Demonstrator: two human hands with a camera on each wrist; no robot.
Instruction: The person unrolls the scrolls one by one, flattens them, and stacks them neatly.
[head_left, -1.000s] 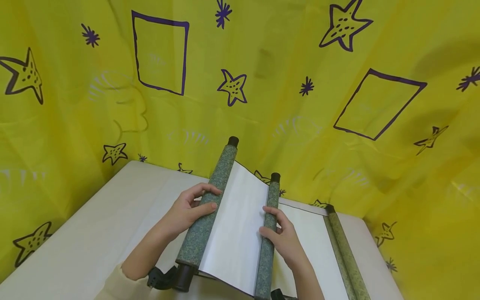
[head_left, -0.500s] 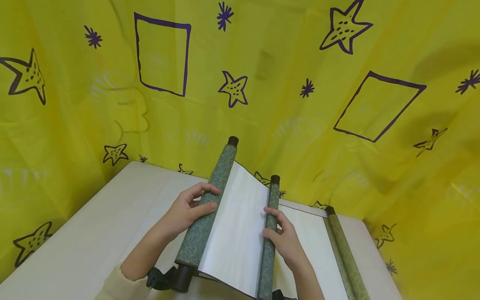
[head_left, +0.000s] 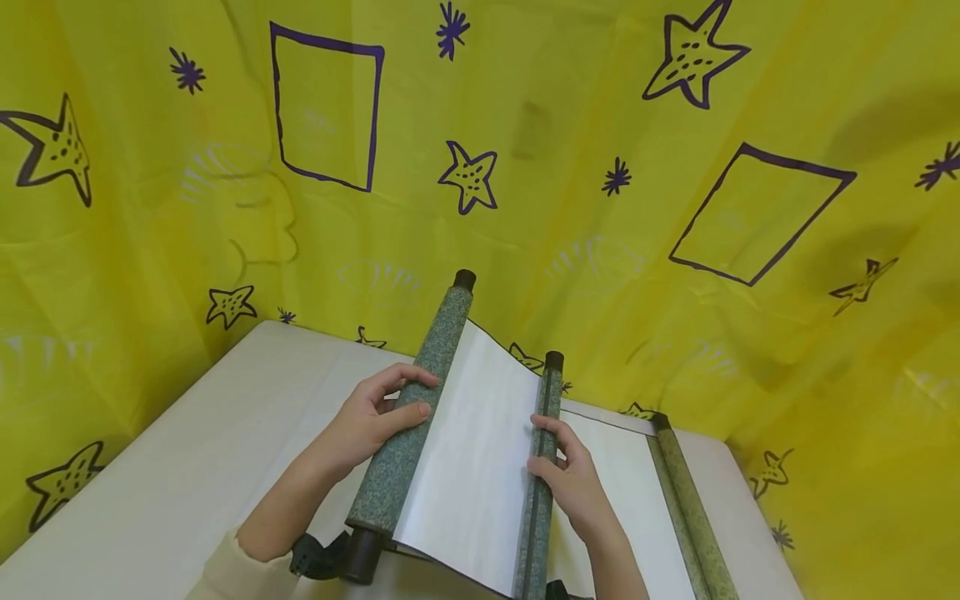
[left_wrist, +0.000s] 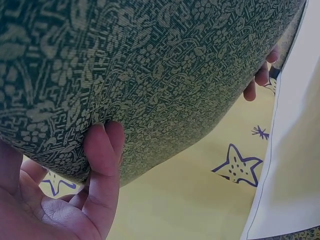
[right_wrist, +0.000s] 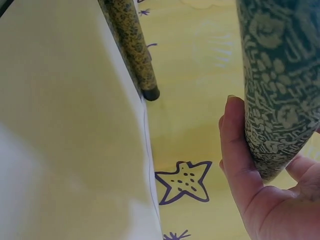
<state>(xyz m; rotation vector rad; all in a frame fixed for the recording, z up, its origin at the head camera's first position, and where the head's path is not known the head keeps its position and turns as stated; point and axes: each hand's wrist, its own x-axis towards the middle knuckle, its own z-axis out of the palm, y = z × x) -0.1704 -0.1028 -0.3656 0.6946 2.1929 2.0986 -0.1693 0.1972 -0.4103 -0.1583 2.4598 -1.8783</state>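
My left hand (head_left: 378,417) grips a thick green-patterned scroll roll (head_left: 412,442) with a dark knob at each end, thumb across its front. The right hand (head_left: 566,467) holds the scroll's thinner roller (head_left: 542,492), thumb and fingers on its side. White paper (head_left: 472,442) stretches between the two, sloping above the table. In the left wrist view, leaf and flower patterns cover the cloth backing (left_wrist: 150,85); the left hand (left_wrist: 70,205) cups its lower edge. The right wrist view has the right hand (right_wrist: 245,165) around the green roll (right_wrist: 285,75).
Farther right on the white table (head_left: 202,425), an olive-gold roller (head_left: 686,492) lies along the edge of another white sheet (head_left: 615,467), partly behind the right arm. A yellow curtain (head_left: 547,108) with stars and frames drawn on it surrounds the table's far sides.
The right hand and its thin roller have moved slightly right, and the roller has turned so a dark lengthwise line shows on it. The left hand has shifted only slightly, up and left.
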